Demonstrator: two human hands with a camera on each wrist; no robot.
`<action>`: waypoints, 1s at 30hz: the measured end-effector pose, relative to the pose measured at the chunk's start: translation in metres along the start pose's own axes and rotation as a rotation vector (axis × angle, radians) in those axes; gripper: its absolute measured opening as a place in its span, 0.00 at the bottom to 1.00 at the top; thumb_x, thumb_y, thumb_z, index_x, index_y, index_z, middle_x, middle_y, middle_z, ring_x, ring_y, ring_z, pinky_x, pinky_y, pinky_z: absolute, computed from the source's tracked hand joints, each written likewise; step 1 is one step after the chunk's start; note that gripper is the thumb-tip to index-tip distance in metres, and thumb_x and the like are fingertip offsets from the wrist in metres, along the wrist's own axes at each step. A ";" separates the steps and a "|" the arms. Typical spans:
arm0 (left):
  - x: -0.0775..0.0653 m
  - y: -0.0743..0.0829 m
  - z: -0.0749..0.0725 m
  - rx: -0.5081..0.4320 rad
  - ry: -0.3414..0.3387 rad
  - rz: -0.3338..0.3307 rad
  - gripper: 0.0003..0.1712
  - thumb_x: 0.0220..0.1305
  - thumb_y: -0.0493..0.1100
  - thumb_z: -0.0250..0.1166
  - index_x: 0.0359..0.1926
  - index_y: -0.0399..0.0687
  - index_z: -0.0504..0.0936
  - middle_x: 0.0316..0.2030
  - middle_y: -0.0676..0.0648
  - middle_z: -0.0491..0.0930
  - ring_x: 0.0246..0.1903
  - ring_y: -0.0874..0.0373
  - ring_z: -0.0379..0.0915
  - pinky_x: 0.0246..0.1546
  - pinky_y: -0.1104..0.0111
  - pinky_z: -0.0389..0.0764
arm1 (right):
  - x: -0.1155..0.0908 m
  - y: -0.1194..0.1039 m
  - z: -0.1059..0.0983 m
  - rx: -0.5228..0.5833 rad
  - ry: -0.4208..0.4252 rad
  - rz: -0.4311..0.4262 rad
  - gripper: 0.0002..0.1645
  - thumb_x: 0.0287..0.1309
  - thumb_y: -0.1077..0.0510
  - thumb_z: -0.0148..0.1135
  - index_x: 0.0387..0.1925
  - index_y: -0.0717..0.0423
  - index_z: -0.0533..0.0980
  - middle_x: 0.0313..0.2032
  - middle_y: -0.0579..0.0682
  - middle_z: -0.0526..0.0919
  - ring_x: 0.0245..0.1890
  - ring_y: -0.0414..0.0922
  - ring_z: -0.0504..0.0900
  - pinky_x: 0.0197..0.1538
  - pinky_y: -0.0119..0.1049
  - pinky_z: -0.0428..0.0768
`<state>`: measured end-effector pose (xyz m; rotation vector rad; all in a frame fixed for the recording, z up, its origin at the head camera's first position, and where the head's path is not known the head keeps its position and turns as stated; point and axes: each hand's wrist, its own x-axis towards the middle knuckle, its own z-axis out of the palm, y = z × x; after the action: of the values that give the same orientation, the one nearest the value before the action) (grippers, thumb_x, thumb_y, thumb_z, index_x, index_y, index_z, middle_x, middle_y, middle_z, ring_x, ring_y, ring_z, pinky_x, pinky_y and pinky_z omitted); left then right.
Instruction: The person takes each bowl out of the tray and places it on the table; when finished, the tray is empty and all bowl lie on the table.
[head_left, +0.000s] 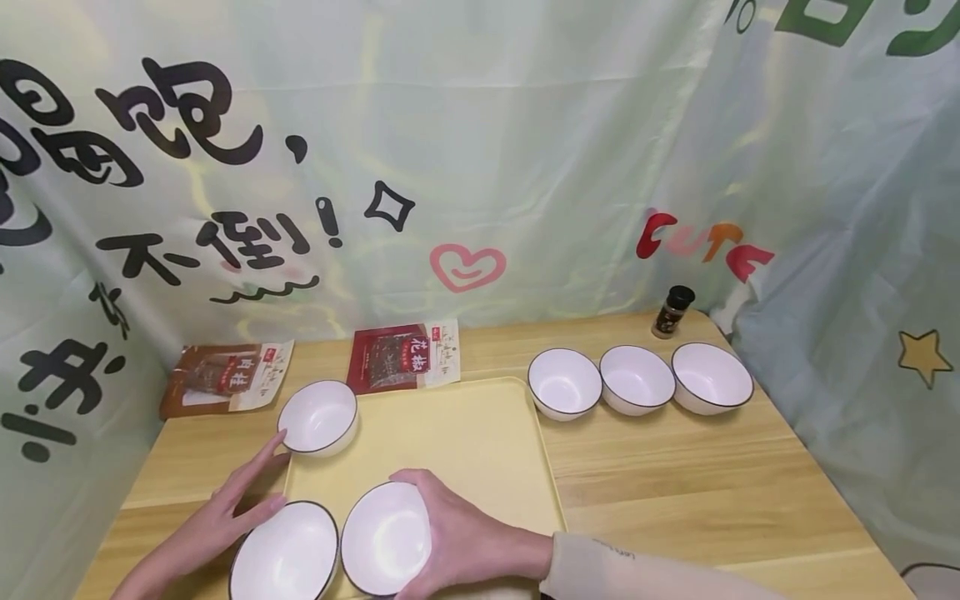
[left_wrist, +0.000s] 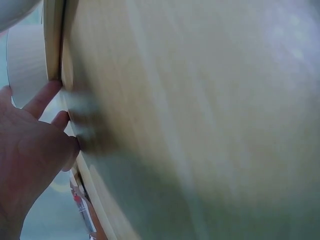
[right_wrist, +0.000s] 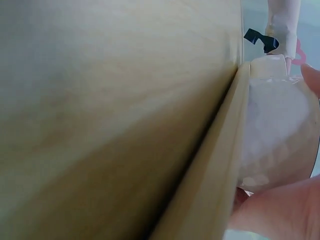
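Observation:
My right hand (head_left: 468, 537) grips a white bowl (head_left: 386, 537) with a dark rim, thumb and fingers spread round its right side. This bowl is over the near part of a pale yellow tray (head_left: 465, 442); in the right wrist view its side (right_wrist: 280, 125) shows beside the tray's edge. Left of it is a second white bowl (head_left: 285, 554), with the thumb of my left hand (head_left: 217, 525) at its rim. The extended fingers of that hand reach to a third bowl (head_left: 318, 417) at the tray's far left corner. In the left wrist view those fingers are by the tray's edge.
Three more white bowls (head_left: 637, 379) stand in a row right of the tray. Behind them is a black-capped spice jar (head_left: 672, 312). Two spice packets, one brown (head_left: 225, 379) and one red (head_left: 405, 357), lie along the back. A printed cloth (head_left: 525, 167) hangs behind the wooden table (head_left: 675, 492).

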<state>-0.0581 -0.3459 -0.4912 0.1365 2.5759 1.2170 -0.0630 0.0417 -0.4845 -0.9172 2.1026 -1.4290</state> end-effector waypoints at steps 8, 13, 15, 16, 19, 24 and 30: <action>0.000 0.000 -0.001 -0.002 0.012 0.038 0.51 0.82 0.49 0.63 0.90 0.74 0.41 0.82 0.30 0.58 0.80 0.20 0.37 0.58 0.12 0.47 | -0.004 -0.003 -0.005 0.022 0.072 0.060 0.71 0.37 0.47 0.94 0.79 0.41 0.58 0.63 0.40 0.73 0.56 0.36 0.78 0.62 0.35 0.79; 0.000 0.001 -0.001 -0.005 0.007 0.021 0.51 0.82 0.50 0.63 0.90 0.75 0.40 0.82 0.30 0.57 0.80 0.20 0.36 0.58 0.12 0.46 | -0.005 -0.006 -0.009 0.017 0.119 0.080 0.72 0.38 0.46 0.93 0.80 0.39 0.58 0.64 0.42 0.73 0.57 0.38 0.79 0.62 0.37 0.79; -0.001 0.000 0.000 -0.009 0.008 0.022 0.51 0.82 0.50 0.63 0.90 0.75 0.40 0.82 0.30 0.57 0.80 0.20 0.36 0.58 0.12 0.46 | -0.006 -0.008 -0.011 0.023 0.139 0.093 0.72 0.36 0.46 0.93 0.80 0.39 0.58 0.64 0.42 0.74 0.57 0.38 0.79 0.62 0.38 0.80; -0.001 0.000 0.000 -0.008 0.009 0.024 0.51 0.82 0.50 0.63 0.90 0.75 0.40 0.82 0.30 0.57 0.80 0.20 0.36 0.58 0.12 0.46 | -0.006 -0.009 -0.013 0.028 0.148 0.097 0.73 0.36 0.47 0.93 0.80 0.39 0.58 0.65 0.42 0.74 0.57 0.39 0.79 0.62 0.39 0.80; -0.001 0.001 0.000 -0.001 0.014 0.036 0.51 0.82 0.49 0.63 0.90 0.74 0.40 0.82 0.29 0.58 0.80 0.20 0.37 0.58 0.12 0.47 | -0.007 -0.013 -0.019 0.042 0.174 0.100 0.73 0.35 0.48 0.94 0.80 0.39 0.59 0.65 0.42 0.74 0.58 0.40 0.79 0.62 0.40 0.80; 0.001 0.001 0.000 0.003 0.017 0.036 0.50 0.83 0.50 0.63 0.90 0.74 0.40 0.82 0.29 0.58 0.80 0.20 0.38 0.58 0.12 0.47 | -0.010 -0.018 -0.032 0.050 0.221 0.094 0.72 0.34 0.49 0.95 0.78 0.42 0.60 0.66 0.42 0.74 0.60 0.44 0.79 0.64 0.43 0.79; -0.001 -0.001 0.001 0.011 0.014 0.021 0.51 0.83 0.51 0.63 0.90 0.73 0.40 0.82 0.29 0.57 0.79 0.20 0.38 0.58 0.12 0.48 | -0.018 -0.021 -0.048 0.052 0.260 0.092 0.74 0.34 0.48 0.96 0.80 0.43 0.59 0.67 0.45 0.74 0.62 0.47 0.79 0.64 0.46 0.80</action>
<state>-0.0571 -0.3459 -0.4923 0.1584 2.6003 1.2151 -0.0772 0.0799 -0.4478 -0.6340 2.2474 -1.6197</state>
